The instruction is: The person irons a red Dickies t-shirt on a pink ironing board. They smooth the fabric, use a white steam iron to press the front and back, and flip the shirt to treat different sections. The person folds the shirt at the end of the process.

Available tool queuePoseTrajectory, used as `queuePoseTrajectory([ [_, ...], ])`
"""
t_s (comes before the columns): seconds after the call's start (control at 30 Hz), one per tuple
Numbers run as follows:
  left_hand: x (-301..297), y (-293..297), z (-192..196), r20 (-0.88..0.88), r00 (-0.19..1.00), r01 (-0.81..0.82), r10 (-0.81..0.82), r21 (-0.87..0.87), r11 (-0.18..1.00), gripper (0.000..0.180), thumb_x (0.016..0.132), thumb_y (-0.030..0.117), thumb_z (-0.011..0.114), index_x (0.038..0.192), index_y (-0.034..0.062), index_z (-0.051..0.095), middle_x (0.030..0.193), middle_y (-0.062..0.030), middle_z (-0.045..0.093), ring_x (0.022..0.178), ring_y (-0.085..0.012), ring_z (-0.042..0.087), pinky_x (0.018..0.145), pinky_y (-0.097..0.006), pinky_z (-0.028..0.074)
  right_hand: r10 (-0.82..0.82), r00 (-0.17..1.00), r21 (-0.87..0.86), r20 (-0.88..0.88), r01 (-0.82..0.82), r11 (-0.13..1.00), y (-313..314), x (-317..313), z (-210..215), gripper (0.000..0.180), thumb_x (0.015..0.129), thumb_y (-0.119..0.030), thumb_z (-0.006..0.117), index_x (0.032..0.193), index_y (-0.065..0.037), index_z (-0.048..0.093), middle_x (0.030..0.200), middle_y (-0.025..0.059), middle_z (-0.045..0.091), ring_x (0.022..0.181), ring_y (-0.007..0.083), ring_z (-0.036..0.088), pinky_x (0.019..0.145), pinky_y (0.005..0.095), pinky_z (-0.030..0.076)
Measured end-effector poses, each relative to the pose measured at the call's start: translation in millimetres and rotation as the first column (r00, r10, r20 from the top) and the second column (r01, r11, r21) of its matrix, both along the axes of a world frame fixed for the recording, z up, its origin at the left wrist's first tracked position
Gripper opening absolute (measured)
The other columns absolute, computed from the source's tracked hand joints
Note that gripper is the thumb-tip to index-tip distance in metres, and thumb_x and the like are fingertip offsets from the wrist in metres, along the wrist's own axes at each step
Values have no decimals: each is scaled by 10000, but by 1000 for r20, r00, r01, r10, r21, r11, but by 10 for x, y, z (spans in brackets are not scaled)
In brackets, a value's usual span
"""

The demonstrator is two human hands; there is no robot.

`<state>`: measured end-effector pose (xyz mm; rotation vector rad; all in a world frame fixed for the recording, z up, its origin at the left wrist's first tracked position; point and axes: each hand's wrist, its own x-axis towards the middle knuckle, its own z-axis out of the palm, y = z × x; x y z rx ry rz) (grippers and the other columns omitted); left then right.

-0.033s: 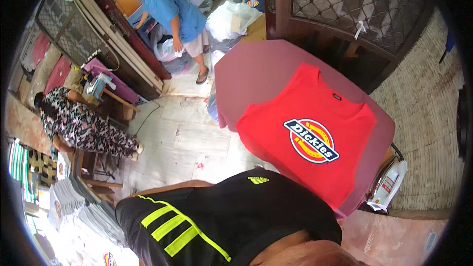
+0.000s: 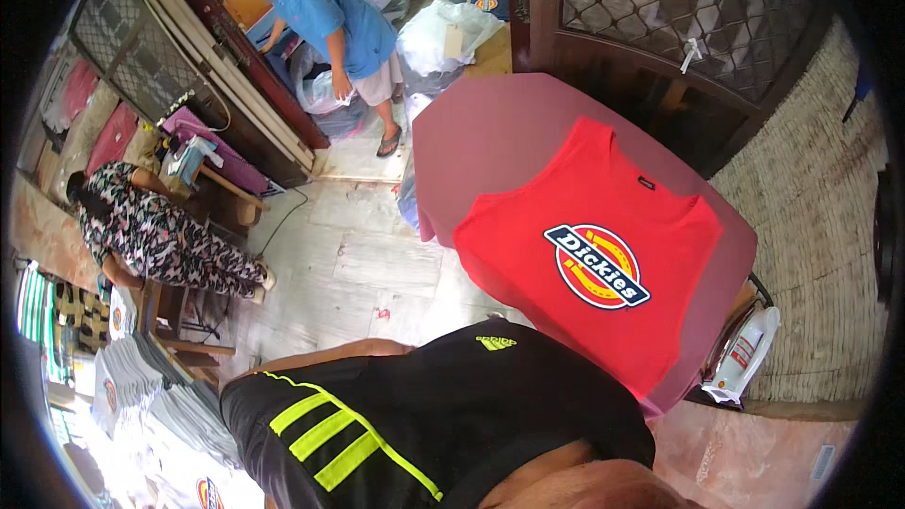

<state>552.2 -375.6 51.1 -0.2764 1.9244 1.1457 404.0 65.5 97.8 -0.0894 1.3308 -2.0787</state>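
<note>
Neither of my hands shows in the head view. A strip of my bare arm appears along the upper edge of my black shirt, its hand out of sight. In front of me a red sleeveless top lies spread flat, printed side up, on a padded ironing table with a dull maroon cover. Its neckline points to the far right, and its hem hangs over the near side. A white iron stands at the table's right end, apart from the top.
Stacked grey and white printed shirts fill the lower left. Beyond them a person in patterned clothes bends over a bench. Another person in a blue shirt stands in the doorway by plastic bags. A dark lattice door borders the table's far side.
</note>
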Motion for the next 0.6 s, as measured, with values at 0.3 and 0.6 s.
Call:
queuePoseTrajectory([
  [0.3, 222, 318, 54, 13, 999, -47, 47, 20, 999, 212, 821, 57, 720, 1024, 52, 659, 940, -45, 672, 848, -147, 609, 714, -314, 490, -137, 977, 115, -165, 157, 981, 387, -519, -233, 147, 1035, -148, 495, 898, -95, 495, 673, -11, 442, 551, 70, 439, 502, 232, 396],
  [0.6, 300, 527, 38, 33, 999, -42, 41, 41, 998, 202, 817, 55, 716, 1011, 53, 659, 923, -48, 671, 831, -151, 611, 702, -317, 488, -44, 983, 273, -177, 92, 958, -121, -1034, -792, 173, 1028, -193, 531, 888, -94, 507, 640, -22, 461, 504, 71, 443, 447, 230, 357],
])
